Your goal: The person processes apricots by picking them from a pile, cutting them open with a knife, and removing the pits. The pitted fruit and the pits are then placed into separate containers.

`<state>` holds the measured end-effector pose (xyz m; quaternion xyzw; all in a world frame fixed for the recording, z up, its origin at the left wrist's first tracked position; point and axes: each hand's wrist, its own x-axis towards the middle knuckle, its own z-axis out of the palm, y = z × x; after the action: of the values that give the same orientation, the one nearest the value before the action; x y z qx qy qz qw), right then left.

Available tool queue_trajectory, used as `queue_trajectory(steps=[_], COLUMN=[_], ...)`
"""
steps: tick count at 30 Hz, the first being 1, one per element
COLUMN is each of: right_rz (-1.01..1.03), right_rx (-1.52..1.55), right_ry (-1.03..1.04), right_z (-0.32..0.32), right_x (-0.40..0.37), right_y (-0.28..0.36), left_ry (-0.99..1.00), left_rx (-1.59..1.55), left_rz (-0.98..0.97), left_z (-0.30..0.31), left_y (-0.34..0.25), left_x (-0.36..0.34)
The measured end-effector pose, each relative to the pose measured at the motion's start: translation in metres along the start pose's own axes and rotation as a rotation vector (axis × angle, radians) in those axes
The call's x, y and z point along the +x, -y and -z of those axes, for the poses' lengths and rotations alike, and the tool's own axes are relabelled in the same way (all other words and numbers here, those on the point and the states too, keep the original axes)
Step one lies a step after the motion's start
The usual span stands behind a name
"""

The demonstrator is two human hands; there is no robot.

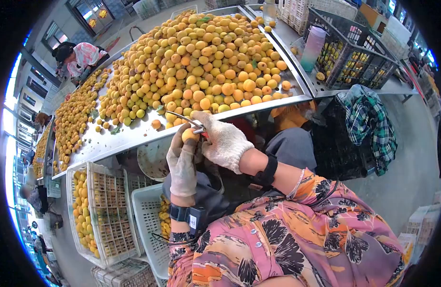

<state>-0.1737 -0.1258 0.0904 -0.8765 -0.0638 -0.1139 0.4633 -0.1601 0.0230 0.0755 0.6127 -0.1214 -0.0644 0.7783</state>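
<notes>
My left hand [182,165], in a whitish work glove, grips a single yellow-orange apricot [190,135] just in front of the table edge. Close against it, my right hand [226,143], also gloved, is closed round a slim curved metal tool [183,117] with a bit of red by the fingers. The tool's long thin part points left above the fruit, and its metal end meets the fruit near my left fingertips. A large heap of apricots [201,62] lies on the metal table [129,138] right behind both hands.
Crates of fruit include a white one [110,210] and a pale blue one [146,225] at lower left. A black crate [359,57], tumbler [313,50] and checked cloth [369,124] are at right. Another person [84,57] bends over the table's far left.
</notes>
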Motion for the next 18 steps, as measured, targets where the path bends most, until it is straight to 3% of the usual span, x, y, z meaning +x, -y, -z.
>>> queue_trajectory(steps=[7, 13, 18], right_rz=[-0.148, -0.297, -0.284], right_rx=[-0.015, -0.069, 0.008], right_ry=[-0.018, 0.076, 0.107], right_z=[-0.002, 0.0, -0.002], right_x=[-0.01, -0.014, -0.019], right_y=[0.018, 0.023, 0.016], left_ry=[-0.032, -0.021, 0.051], left_rx=[0.223, 0.334, 0.369], left_rz=[-0.24, -0.247, -0.207], left_z=[-0.007, -0.002, 0.003], left_y=[-0.005, -0.003, -0.005], left_x=[-0.016, -0.019, -0.02])
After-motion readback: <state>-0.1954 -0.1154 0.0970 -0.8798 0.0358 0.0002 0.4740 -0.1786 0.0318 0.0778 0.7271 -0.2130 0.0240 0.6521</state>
